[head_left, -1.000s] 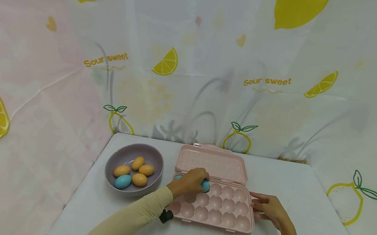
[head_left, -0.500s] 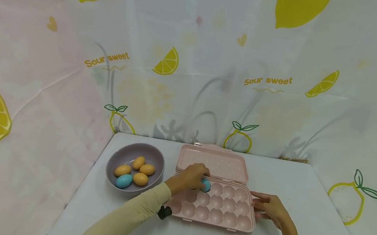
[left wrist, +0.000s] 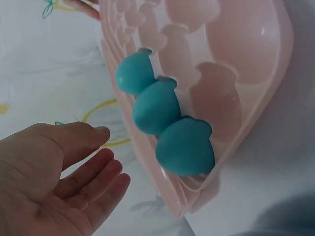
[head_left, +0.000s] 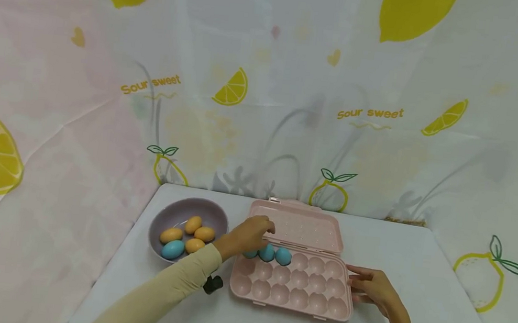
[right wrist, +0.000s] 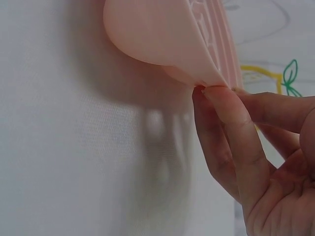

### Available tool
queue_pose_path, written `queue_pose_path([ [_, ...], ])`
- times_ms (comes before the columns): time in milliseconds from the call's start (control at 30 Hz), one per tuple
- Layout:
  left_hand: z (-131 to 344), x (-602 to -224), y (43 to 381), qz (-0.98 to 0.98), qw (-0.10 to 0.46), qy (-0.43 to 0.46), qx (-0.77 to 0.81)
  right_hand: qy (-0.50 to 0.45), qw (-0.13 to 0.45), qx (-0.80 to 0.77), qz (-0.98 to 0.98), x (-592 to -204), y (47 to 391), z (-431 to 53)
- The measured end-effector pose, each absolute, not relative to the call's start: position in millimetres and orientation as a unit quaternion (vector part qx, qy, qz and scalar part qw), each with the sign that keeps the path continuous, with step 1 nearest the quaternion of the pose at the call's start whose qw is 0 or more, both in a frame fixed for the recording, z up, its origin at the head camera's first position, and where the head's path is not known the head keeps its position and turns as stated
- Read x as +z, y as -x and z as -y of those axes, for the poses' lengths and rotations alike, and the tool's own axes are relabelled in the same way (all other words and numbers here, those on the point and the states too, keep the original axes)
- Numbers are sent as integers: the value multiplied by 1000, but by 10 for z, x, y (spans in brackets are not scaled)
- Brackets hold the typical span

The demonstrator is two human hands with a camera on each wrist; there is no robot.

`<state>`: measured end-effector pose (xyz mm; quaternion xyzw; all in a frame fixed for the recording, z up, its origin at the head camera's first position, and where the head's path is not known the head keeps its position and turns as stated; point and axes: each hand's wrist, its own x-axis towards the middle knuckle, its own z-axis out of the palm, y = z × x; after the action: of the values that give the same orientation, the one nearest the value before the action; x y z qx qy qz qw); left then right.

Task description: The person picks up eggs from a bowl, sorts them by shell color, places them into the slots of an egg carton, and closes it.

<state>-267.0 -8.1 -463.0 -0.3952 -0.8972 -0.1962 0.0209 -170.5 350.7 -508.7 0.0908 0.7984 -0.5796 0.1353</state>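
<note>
Three blue eggs (head_left: 266, 253) are sitting side by side in the back row of a pink egg carton (head_left: 299, 280), filling the three cups at its left end, and the leftmost one is partly hiding behind the left hand (head_left: 250, 234) in the head view. That hand is hovering just beside them with thumb and fingers kinda loosely spread, and its wrist view is showing a gap between it and the eggs. Right hand (head_left: 376, 288) is pinching the rim at the carton's right end with thumb and fingertips. Carton's lid (head_left: 297, 226) is lying open behind the cups. Just to the left, a purple-grey bowl (head_left: 163, 220) is standing on the white table (head_left: 419, 262), holding four yellow-orange eggs (head_left: 193, 224) plus another blue one. Left sleeve (head_left: 162, 291) is crossing in front of the bowl's near right edge, and a lemon-print backdrop (head_left: 261, 140) is hanging behind everything.
</note>
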Motion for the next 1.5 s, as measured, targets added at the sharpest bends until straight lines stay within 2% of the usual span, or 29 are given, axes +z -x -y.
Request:
queue_pose_path([
  [633, 789, -4563, 2761, 920, 26, 339, -197, -105, 125, -573, -803, -5045, 1639, -3513],
  [867, 1045, -4444, 2699, 924, 50, 323, -198, -99, 128, -573, -803, -5042, 1654, -3504],
  [967, 1123, -4414, 2689, 928, 38, 320, -188, -101, 127, -569, -806, -5033, 1657, -3512],
  [1167, 1271, -4426, 2658, 945, -42, 265, -189, -103, 127, -568, -806, -5031, 1678, -3513],
  [1333, 1406, -4494, 2632, 958, -86, 228, -149, -104, 129, -567, -807, -5038, 1678, -3495],
  [1500, 1527, -4584, 2579, 964, -98, 209, -136, -102, 128, -565, -809, -5055, 1673, -3485],
])
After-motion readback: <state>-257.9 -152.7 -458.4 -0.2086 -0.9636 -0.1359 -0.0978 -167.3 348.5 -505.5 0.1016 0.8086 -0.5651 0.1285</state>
